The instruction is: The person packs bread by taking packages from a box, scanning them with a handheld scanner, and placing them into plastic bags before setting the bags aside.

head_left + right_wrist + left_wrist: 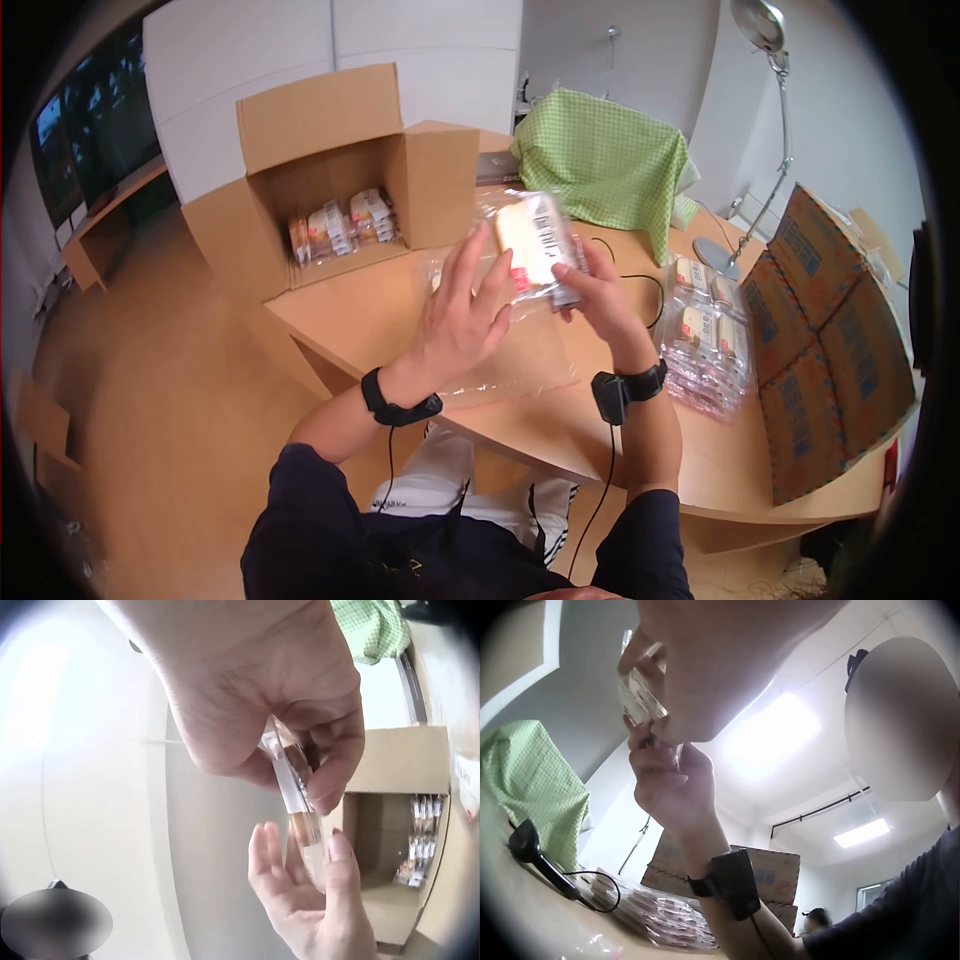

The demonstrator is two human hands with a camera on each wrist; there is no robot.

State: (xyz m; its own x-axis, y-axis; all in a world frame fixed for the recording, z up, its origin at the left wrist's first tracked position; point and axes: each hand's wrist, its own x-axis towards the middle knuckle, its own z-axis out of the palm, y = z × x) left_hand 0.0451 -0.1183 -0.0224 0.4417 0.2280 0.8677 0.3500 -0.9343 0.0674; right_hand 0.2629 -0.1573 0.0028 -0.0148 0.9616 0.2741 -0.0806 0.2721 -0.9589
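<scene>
A flat bread pack in clear film, with dark print and a red mark, is held up over the table. My right hand pinches its right side between thumb and fingers. At the opposite side is my left hand, its fingers spread and its thumb at the pack's face. The right wrist view shows the lower end of the pack between the left hand's thumb and fingers. Beneath the hands, a clear plastic sheet lies on the table.
An open cardboard box at the back left contains several similar packs. Stacked film-wrapped packs lie at the right, beside a standing cardboard piece. Behind are a green checked cloth and a desk lamp.
</scene>
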